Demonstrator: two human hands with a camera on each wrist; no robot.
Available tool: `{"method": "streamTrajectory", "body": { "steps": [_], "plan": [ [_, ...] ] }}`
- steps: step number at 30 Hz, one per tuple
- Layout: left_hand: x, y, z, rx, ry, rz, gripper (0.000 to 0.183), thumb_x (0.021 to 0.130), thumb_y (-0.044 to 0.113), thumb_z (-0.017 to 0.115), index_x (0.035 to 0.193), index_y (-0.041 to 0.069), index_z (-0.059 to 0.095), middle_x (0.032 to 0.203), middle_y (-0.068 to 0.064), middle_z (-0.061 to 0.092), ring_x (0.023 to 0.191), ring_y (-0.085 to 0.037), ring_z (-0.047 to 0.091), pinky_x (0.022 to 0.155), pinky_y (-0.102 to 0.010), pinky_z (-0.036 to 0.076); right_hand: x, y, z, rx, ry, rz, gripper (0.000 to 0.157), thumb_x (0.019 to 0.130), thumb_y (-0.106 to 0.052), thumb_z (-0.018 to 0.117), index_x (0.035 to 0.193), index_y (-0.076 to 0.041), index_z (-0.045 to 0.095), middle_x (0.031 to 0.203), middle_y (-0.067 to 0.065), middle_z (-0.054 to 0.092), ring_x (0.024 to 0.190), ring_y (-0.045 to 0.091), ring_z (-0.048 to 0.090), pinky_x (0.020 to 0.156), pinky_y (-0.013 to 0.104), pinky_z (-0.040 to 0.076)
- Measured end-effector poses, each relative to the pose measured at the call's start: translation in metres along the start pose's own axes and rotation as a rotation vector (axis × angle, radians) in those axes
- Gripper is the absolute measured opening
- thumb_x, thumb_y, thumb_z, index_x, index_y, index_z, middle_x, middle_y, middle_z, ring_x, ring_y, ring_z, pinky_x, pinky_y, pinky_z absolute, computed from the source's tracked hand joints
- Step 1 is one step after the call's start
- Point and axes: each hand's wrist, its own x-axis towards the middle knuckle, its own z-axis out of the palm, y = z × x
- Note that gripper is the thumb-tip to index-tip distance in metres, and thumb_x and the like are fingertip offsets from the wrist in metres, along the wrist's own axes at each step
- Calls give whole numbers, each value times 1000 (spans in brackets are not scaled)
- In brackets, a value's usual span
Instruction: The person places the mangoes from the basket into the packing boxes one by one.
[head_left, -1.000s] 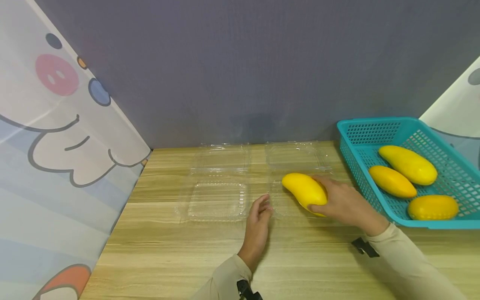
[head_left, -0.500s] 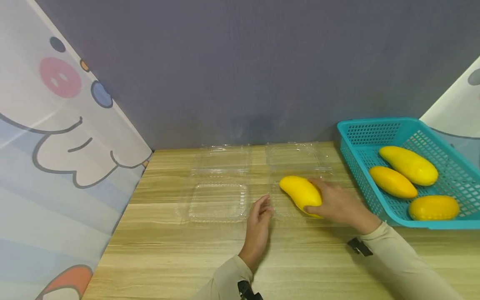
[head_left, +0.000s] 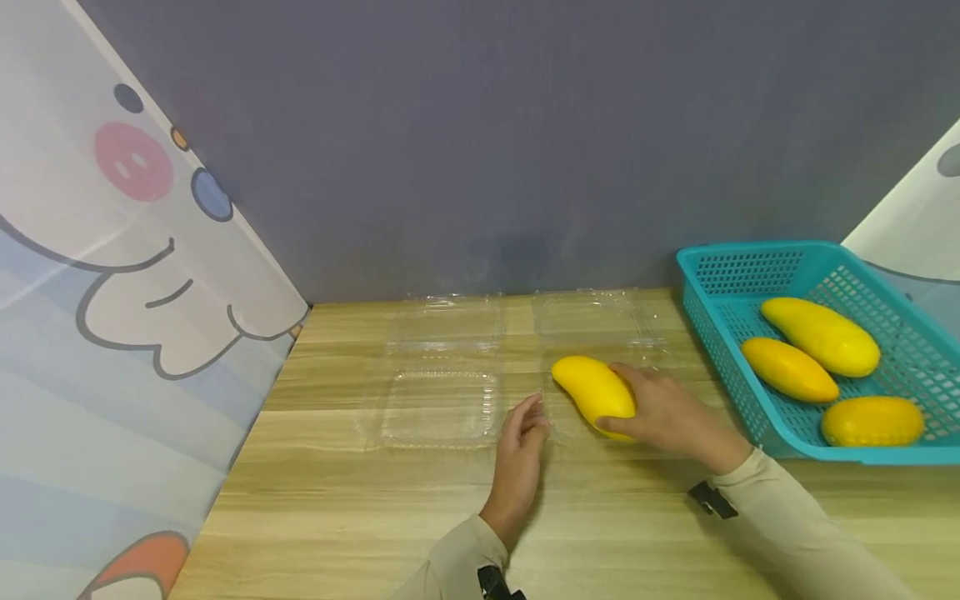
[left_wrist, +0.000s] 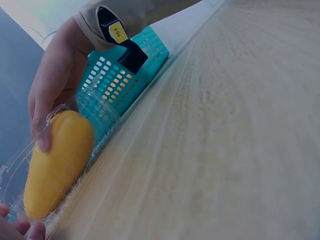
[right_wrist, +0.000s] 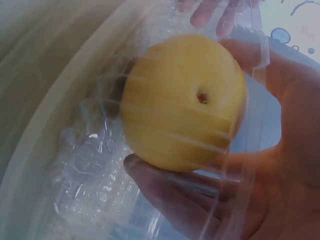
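Grey wall (head_left: 480, 150) fills the back of my feed, with a wood table (head_left: 360, 517) in front. From here I see the right hand (head_left: 663, 417) gripping a mango (head_left: 596, 392) between thumb and fingers, inside the walls of the open, clear right box (head_left: 588, 325); whether it touches the bottom I can't tell. As for the left hand (head_left: 519, 446), its fingers are loosely bent at that box's left edge, with nothing I can see in its grasp. Another clear left box (head_left: 442, 408) lies open alongside, and three mangoes (head_left: 791, 371) sit in the teal basket (head_left: 716, 354) over on the right
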Motion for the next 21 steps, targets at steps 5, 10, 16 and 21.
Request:
{"method": "streamTrajectory", "body": {
  "steps": [5, 10, 16, 21],
  "plan": [
    [-1, -2, 0, -1, 4, 3, 41, 101, 22, 52, 142, 17, 52, 134, -8, 56, 117, -17, 52, 100, -30, 44, -1, -2, 3, -2, 0, 9, 91, 82, -61, 70, 147, -3, 42, 139, 29, 55, 119, 52, 57, 92, 63, 49],
    [-1, -3, 1, -5, 9, 3, 41, 100, 21, 54, 141, 17, 53, 134, -9, 56, 117, -17, 52, 100, -30, 44, 0, -4, 5, 1, 0, 11, 91, 82, -61, 70, 148, -4, 42, 140, 28, 55, 118, 51, 58, 91, 64, 49],
    [-2, -2, 1, -3, 11, 5, 41, 100, 21, 53, 141, 16, 52, 134, -9, 56, 118, -17, 51, 100, -28, 45, 1, -8, 7, 9, 5, 0, 90, 82, -60, 70, 148, -4, 42, 141, 28, 54, 120, 50, 57, 92, 64, 48],
    [-2, -2, 1, 0, 12, 10, 42, 100, 23, 53, 141, 17, 52, 134, -8, 55, 118, -16, 51, 101, -29, 44, 3, -10, 8, 14, 18, -2, 89, 82, -58, 71, 147, -4, 42, 139, 28, 56, 119, 49, 58, 93, 64, 47]
  ]
}}
